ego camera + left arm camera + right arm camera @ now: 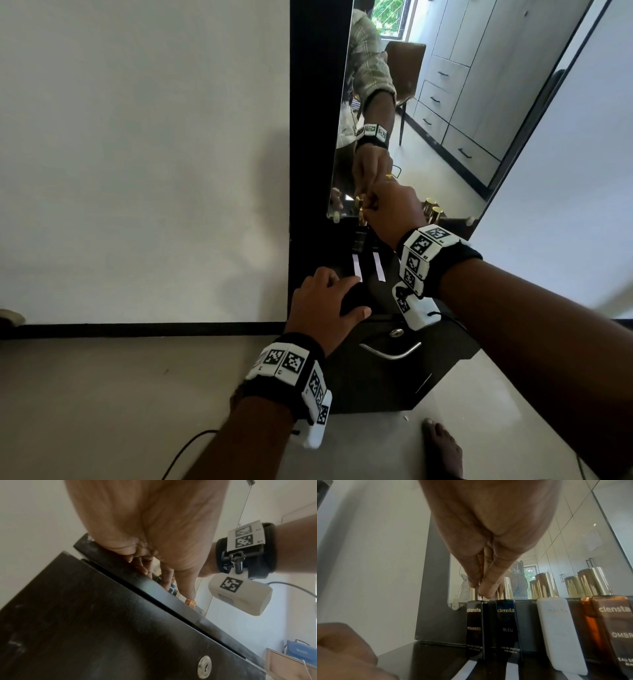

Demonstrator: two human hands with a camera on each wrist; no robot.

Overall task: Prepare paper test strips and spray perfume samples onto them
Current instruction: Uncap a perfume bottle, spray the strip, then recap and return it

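- Here, the right hand (488, 536) is pinching the gold cap (475, 594) of the Founder bottle (474, 627), thumb and fingertips (485, 589) closing narrowly round the cap's top; the bottle is standing at the back edge of the worktop (426, 654), against the mirror (428, 102).
- The left hand (325, 305) is lying with loosely spread fingers on the worktop's front left part, its fingertips touching the near end of the left paper strip (459, 265); a second paper strip (482, 269) is lying just beside it, each running toward a bottle.
- The Bleu bottle (507, 627) is standing just beside the Founder one, then a white bottle (559, 632) and an amber Ombre bottle (614, 635) toward the right.
- The bottles are looking like tall, narrow glass, so probably heavy for their footprint, smooth, breakable and easy to tip into neighbours; taking the flat sides low down is likely safer than lifting by the cap, which may simply pull off.
- The strips are seeming thin and very light, likely to slide or curl under spray, so pressing one end flat is making sense.
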